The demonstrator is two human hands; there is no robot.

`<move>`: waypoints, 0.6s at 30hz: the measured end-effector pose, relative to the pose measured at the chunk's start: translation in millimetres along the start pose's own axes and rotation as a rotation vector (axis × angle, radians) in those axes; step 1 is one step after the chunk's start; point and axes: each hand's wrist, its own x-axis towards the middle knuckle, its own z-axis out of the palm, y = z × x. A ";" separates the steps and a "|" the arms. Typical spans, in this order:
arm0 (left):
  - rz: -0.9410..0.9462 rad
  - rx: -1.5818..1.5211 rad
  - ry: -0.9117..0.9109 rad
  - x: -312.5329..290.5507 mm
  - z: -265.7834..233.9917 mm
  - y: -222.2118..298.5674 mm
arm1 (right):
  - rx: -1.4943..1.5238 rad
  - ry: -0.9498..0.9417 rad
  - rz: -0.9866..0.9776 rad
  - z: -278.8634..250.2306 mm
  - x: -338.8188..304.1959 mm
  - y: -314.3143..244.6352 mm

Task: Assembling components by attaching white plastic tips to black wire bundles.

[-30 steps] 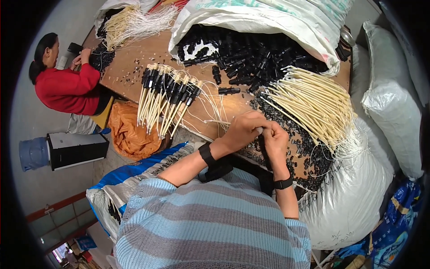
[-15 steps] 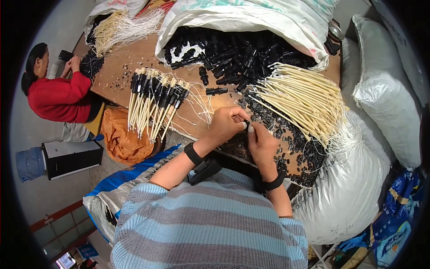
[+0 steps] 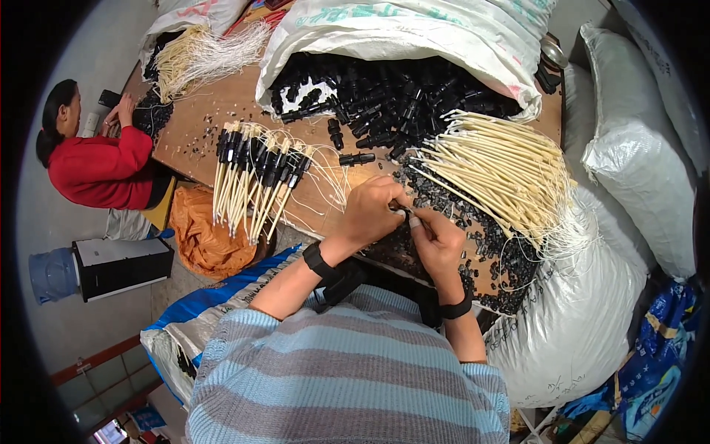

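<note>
Both hands meet at the table's near edge, fingertips almost touching. My left hand is closed, thumb pressed against the forefinger. My right hand also pinches, its thumb and forefinger close to the left thumb. Whatever lies between them is tiny and mostly hidden. Small black plastic pieces are scattered beside and under the right hand. Beyond it lies a big bundle of cream-coloured sleeved wires with white ends. Left of my left hand rests a group of wires fitted with black connector housings.
An open white woven sack spills black connector housings across the far table. Full white sacks crowd the right side. A person in red works at the far left, near an orange sack and a water dispenser.
My fingertips have come slightly apart, the right hand shifting a little down and right. The dark bit seen between them is less visible now. The whole view has tilted slightly.
</note>
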 end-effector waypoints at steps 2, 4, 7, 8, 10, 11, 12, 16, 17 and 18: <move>-0.065 -0.002 -0.097 0.3 -0.9 1.4 | -0.010 -0.008 -0.041 -0.5 -1.7 1.2; -0.007 -0.035 -0.045 1.5 -0.8 1.5 | -0.141 -0.078 -0.169 -2.4 -3.6 4.1; 0.013 -0.043 0.015 0.2 -0.9 -1.8 | 0.040 -0.182 0.121 -2.5 -7.0 8.0; -0.026 -0.021 0.021 -0.6 -1.5 -3.0 | 0.041 -0.183 0.121 -4.0 -6.2 8.5; 0.117 -0.062 -0.026 5.7 -4.7 -2.8 | 0.586 -0.109 0.440 -10.0 -4.2 10.8; 0.262 -0.102 -0.072 8.6 -7.1 -0.3 | 0.585 -0.109 0.443 -14.1 -3.4 11.4; 0.274 -0.150 -0.155 9.9 -10.3 6.4 | 0.898 -0.085 0.517 -19.4 -1.7 11.4; 0.083 -0.056 -0.402 -1.4 -5.2 11.7 | 1.246 -0.090 0.573 -27.8 0.5 8.2; 0.083 -0.056 -0.401 -0.9 -2.9 3.5 | 1.139 -0.082 0.581 -28.2 0.9 4.5; 0.137 -0.083 -0.341 2.2 -1.3 -5.0 | 0.977 -0.094 0.578 -30.6 -1.0 8.2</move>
